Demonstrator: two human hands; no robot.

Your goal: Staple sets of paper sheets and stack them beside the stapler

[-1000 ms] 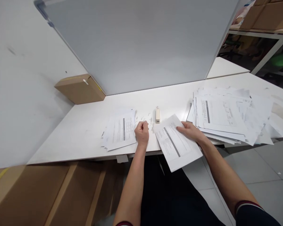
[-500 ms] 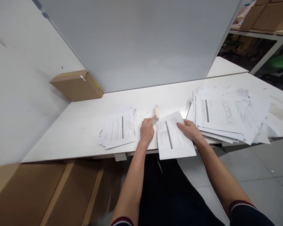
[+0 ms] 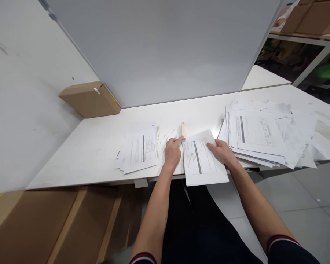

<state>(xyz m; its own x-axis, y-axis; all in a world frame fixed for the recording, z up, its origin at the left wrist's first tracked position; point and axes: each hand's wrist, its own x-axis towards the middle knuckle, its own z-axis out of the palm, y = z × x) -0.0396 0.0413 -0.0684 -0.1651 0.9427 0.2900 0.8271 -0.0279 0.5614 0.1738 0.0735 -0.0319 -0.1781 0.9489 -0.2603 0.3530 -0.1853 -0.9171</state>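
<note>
My right hand [image 3: 221, 151] lies on a printed sheet of paper [image 3: 202, 161] at the near edge of the white table [image 3: 85, 154], holding it down with the fingers partly curled over its right side. My left hand [image 3: 172, 149] rests on the table just left of that sheet, its index finger stretched toward the sheet's top left corner, the other fingers curled. A small cream staple remover [image 3: 183, 130] lies just beyond the fingertip. A small pile of printed sheets [image 3: 139, 148] sits left of my left hand.
A big loose heap of papers [image 3: 266, 134] covers the table's right part. A grey partition board [image 3: 165, 51] stands behind, a cardboard box [image 3: 90, 99] at its left end. Cardboard boxes [image 3: 44, 223] stand under the table's left side. Small paper scraps lie near the staple remover.
My left hand opened from a fist and reached right, index finger to the sheet's corner. The sheet under my right hand turned from slanted to nearly straight and slid onto the table.
</note>
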